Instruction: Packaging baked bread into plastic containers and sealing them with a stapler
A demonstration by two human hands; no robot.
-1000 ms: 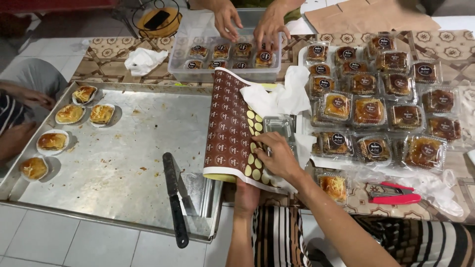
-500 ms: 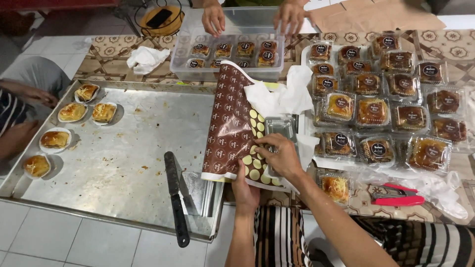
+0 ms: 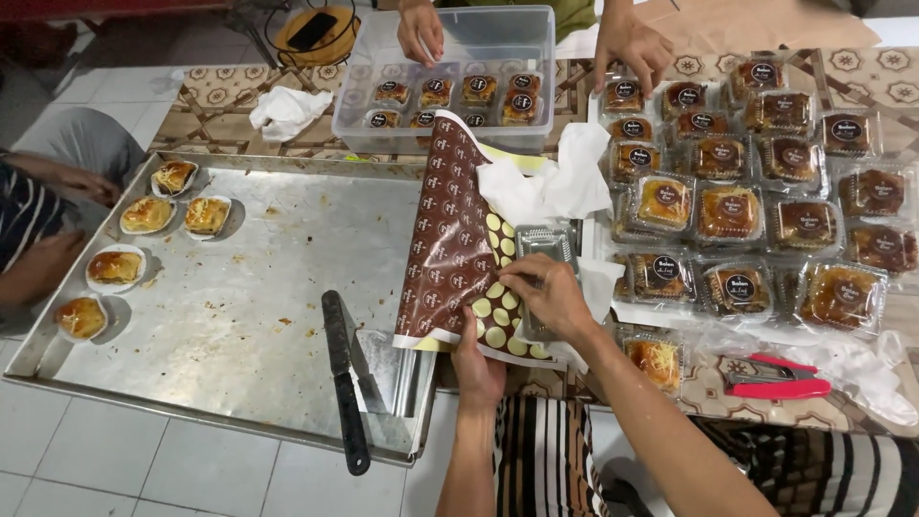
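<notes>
Head view: right hand (image 3: 548, 299) peels sticker sheet (image 3: 458, 251).

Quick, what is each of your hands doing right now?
Left hand: closed on the lower edge of the sticker sheet.
Right hand: fingers curled on the sheet, picking at a round sticker.

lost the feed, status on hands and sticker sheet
Right hand peeling round sticker off sticker sheet. Left hand pinning its lower edge. Black knife on metal tray, clear of both.
</notes>
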